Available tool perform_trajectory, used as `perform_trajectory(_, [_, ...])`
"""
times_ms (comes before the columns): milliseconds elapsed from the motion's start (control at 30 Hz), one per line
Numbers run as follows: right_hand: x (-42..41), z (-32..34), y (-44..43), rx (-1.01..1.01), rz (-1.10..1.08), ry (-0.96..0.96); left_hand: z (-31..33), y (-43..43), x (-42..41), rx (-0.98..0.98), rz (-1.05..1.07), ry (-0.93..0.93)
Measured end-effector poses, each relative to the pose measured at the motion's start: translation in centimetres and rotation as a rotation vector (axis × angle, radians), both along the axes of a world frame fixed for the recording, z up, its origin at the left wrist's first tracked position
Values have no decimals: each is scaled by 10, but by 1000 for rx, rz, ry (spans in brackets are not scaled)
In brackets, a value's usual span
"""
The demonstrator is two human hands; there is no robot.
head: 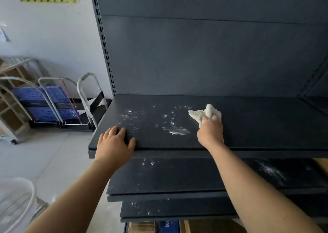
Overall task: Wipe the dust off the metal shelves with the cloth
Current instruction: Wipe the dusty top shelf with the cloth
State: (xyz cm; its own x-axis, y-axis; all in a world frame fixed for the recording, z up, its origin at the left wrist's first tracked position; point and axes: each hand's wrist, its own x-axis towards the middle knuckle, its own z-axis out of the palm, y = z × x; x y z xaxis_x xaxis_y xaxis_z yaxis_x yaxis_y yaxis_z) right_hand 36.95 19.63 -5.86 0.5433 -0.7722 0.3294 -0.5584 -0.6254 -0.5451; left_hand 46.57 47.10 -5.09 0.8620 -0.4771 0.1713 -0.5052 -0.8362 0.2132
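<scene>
Clamps the fingers of the right hand round a bunched white waffle-weave cloth, knuckles up, with a loose corner poking out to the left. Presses that wad onto the top shelf, about midway back, just to the right of the dust; placed apparently for a leftward sweep through the white smear and the specks beyond. Bunches rather than spreads the fabric, likely for firmer pressure on a small patch. Lays the fingers of the left hand straight and a little apart, thumb out to the side, flat on the front left corner of the same shelf; grips nothing. Seems to brace there, steadying the lean over the dark metal and keeping clear of the powder. Farther out, shows more white flecks on the second shelf below and on the third shelf under that, both untouched by either hand, so plenty to wipe yet. Beyond the slotted upright, to the left: folded trolleys against the wall, well apart from the work.
</scene>
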Motion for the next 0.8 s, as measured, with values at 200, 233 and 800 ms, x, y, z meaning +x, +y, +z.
perform_trajectory(200, [43,-12,64,-40,348,86,-7,0,-9,-46,33,73])
perform_trajectory(233, [60,-21,65,-69,470,149,-13,-9,-6,-47,66,108])
perform_trajectory(800, [68,-8,-37,-72,210,167,-4,-8,13,-35,124,-4])
